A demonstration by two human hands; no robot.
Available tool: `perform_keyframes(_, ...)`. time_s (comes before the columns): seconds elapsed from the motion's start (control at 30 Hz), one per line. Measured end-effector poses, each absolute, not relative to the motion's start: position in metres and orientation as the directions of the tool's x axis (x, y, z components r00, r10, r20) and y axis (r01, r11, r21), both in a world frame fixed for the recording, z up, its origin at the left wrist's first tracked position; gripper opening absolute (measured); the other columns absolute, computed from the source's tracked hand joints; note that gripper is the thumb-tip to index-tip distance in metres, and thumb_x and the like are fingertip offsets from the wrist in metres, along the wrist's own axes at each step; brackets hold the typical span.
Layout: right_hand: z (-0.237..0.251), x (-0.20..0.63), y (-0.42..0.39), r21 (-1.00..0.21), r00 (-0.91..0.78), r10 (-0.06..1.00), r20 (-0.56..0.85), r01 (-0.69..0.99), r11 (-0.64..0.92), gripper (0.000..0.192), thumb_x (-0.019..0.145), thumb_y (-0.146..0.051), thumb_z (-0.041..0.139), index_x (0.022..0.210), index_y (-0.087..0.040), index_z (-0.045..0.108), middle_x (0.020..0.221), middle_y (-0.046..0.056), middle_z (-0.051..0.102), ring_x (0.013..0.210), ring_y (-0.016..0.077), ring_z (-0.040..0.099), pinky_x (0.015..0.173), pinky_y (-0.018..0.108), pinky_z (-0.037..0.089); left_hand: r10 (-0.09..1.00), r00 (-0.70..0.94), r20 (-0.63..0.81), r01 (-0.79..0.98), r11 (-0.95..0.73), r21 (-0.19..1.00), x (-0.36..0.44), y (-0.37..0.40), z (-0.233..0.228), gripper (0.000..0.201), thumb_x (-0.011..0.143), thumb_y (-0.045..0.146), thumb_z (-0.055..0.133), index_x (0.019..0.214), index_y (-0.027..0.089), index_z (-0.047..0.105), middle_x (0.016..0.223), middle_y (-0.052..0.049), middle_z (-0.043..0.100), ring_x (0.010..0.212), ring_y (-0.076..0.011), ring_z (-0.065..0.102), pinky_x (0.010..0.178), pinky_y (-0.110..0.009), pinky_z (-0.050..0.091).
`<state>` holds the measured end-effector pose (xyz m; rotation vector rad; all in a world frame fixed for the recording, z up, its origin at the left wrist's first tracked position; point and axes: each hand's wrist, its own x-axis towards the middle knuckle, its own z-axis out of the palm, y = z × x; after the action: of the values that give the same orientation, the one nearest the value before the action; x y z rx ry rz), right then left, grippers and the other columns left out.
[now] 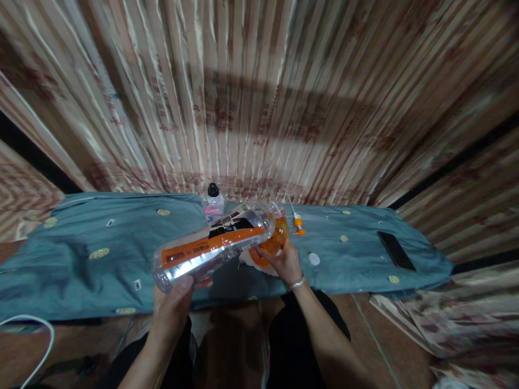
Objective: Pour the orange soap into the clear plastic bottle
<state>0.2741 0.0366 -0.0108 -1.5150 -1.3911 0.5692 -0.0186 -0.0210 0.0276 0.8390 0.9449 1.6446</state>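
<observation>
The fingers (pixel 184 283) of the left hand (pixel 174 302) are wrapped around the base end of a large clear plastic bottle (pixel 214 246), thumb across the top, clamping it. The bottle lies tipped nearly on its side, neck pointing right and slightly up, its orange and black label facing the camera. The right hand (pixel 286 262) has its fingers curled around an orange transparent container (pixel 275 240), gripping it from below and the side; the bottle's mouth sits right at that container's rim, though blur makes it hard to tell whether they touch.

Both are held above a long low surface covered with a blue-grey cloth (pixel 101 243) dotted with small yellow ovals. On the cloth to the far right lies a dark phone (pixel 396 250), well apart from the hands. Behind the big bottle stands a small bottle with a black cap (pixel 213 202). Just right of the orange container lies an orange pump nozzle (pixel 298 221), and near the right wrist a small white round cap (pixel 313 259).
</observation>
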Motion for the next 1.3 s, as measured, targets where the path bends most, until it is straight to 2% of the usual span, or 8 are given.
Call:
perform_keyframes(0.1, -0.007, 0.273, 0.036, -0.862, 0.237, 0.935, 0.263, 0.494, 0.117, 0.07, 0.075, -0.07, 0.091, 0.125, -0.024, 0.072, 0.122, 0.017, 0.093, 0.112, 0.0416, 0.091, 0.096, 0.053, 0.075, 0.959, -0.251, 0.135, -0.385, -0.227, 0.895, -0.016, -0.02, 0.032, 0.051, 0.07, 0.048, 0.108, 0.112, 0.024, 0.091, 0.109, -0.007, 0.092, 0.07, -0.02, 0.079, 0.056, -0.028, 0.07)
perform_keyframes(0.3, -0.005, 0.273, 0.034, -0.84, 0.237, 0.936, 0.259, 0.533, 0.098, 0.066, 0.075, -0.065, 0.094, 0.123, -0.026, 0.071, 0.118, 0.016, 0.093, 0.11, 0.0413, 0.091, 0.094, 0.051, 0.075, 0.908, -0.359, 0.216, -0.322, -0.338, 0.884, 0.003, -0.018, 0.058, 0.063, 0.063, 0.06, 0.109, 0.107, 0.02, 0.089, 0.078, -0.004, 0.082, 0.052, -0.0166, 0.066, 0.042, -0.024, 0.056)
perform_keyframes(0.43, -0.005, 0.275, 0.032, -0.827, 0.207, 0.944, 0.258, 0.552, 0.105, 0.072, 0.079, -0.071, 0.091, 0.129, -0.024, 0.071, 0.125, 0.018, 0.092, 0.116, 0.041, 0.09, 0.098, 0.054, 0.074, 0.907, -0.346, 0.239, -0.296, -0.347, 0.89, 0.004, -0.019, 0.062, 0.063, 0.063, 0.06, 0.109, 0.107, 0.019, 0.088, 0.077, -0.003, 0.081, 0.049, -0.0163, 0.065, 0.041, -0.025, 0.054)
perform_keyframes(0.57, -0.006, 0.277, 0.032, -0.839, 0.18, 0.957, 0.226, 0.535, 0.098, 0.08, 0.078, -0.077, 0.09, 0.134, -0.022, 0.07, 0.127, 0.02, 0.09, 0.117, 0.0422, 0.089, 0.1, 0.057, 0.074, 0.904, -0.33, 0.27, -0.26, -0.362, 0.895, -0.001, -0.02, 0.061, 0.05, 0.068, 0.06, 0.107, 0.089, 0.02, 0.085, 0.072, -0.003, 0.081, 0.049, -0.0177, 0.067, 0.041, -0.026, 0.054)
perform_keyframes(0.7, -0.009, 0.278, 0.033, -0.848, 0.194, 0.951, 0.239, 0.519, 0.107, 0.079, 0.076, -0.077, 0.091, 0.129, -0.022, 0.071, 0.123, 0.021, 0.091, 0.116, 0.0449, 0.089, 0.1, 0.06, 0.074, 0.919, -0.27, 0.289, -0.194, -0.345, 0.918, -0.001, -0.02, 0.063, 0.051, 0.075, 0.068, 0.1, 0.08, 0.021, 0.081, 0.06, -0.003, 0.074, 0.048, -0.0185, 0.065, 0.042, -0.026, 0.054)
perform_keyframes(1.0, -0.008, 0.278, 0.032, -0.854, 0.17, 0.953, 0.25, 0.503, 0.134, 0.074, 0.079, -0.067, 0.092, 0.135, -0.025, 0.069, 0.125, 0.018, 0.091, 0.116, 0.0444, 0.089, 0.1, 0.062, 0.074, 0.933, -0.272, 0.236, -0.232, -0.301, 0.925, -0.005, -0.02, 0.057, 0.051, 0.073, 0.063, 0.102, 0.094, 0.019, 0.083, 0.076, -0.005, 0.079, 0.053, -0.0186, 0.065, 0.045, -0.029, 0.054)
perform_keyframes(1.17, -0.01, 0.278, 0.033, -0.844, 0.197, 0.946, 0.257, 0.522, 0.12, 0.087, 0.078, -0.059, 0.095, 0.15, -0.02, 0.063, 0.123, 0.017, 0.091, 0.114, 0.0445, 0.09, 0.095, 0.059, 0.075, 0.933, -0.259, 0.251, -0.259, -0.317, 0.912, -0.007, -0.019, 0.054, 0.051, 0.075, 0.059, 0.101, 0.102, 0.019, 0.085, 0.083, -0.005, 0.08, 0.054, -0.0174, 0.064, 0.043, -0.027, 0.051)
perform_keyframes(1.3, -0.011, 0.277, 0.034, -0.85, 0.233, 0.938, 0.256, 0.516, 0.104, 0.099, 0.075, -0.056, 0.097, 0.159, -0.023, 0.058, 0.123, 0.014, 0.091, 0.11, 0.0465, 0.09, 0.091, 0.063, 0.076, 0.94, -0.239, 0.243, -0.286, -0.307, 0.908, -0.006, -0.019, 0.056, 0.055, 0.076, 0.057, 0.103, 0.113, 0.02, 0.085, 0.084, -0.003, 0.081, 0.054, -0.016, 0.062, 0.042, -0.025, 0.048)
